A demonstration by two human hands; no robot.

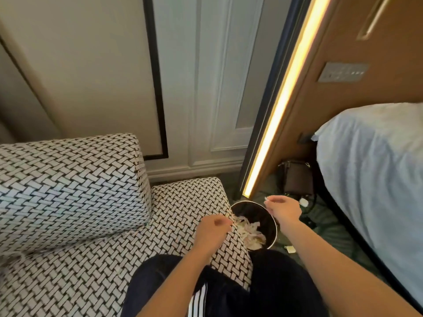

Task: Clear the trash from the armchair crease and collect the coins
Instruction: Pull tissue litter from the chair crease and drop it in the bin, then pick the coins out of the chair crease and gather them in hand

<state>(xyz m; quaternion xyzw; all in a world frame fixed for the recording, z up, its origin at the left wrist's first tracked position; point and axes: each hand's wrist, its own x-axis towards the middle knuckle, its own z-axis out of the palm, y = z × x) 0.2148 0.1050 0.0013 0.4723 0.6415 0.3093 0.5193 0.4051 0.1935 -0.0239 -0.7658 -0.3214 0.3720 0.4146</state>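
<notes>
Armchair (91, 271), black-and-white weave, fills the left and bottom left; its back cushion (68, 184) stands over the seat, and the crease (146, 226) runs between the two. Left hand (214, 229) hangs over the seat's right edge, just beside the bin's left rim, fingers curled in and thumb against forefinger; too blurred to tell if anything is in the pinch. Bin (270, 223), round and black with a shiny rim, sits on the floor tight against the seat's right edge. Trash (249, 232), pale crumpled paper bits, lies piled inside on the armchair side. Right hand (283, 209) is over the bin's far-right rim, fingertips pinching a small white scrap (266, 199). Another small scrap lies on the floor (290, 248) just right of the bin. Dark bag (297, 177) stands on the floor behind, against the wood panel. Bed (377, 168) with white sheets takes the right edge.
</notes>
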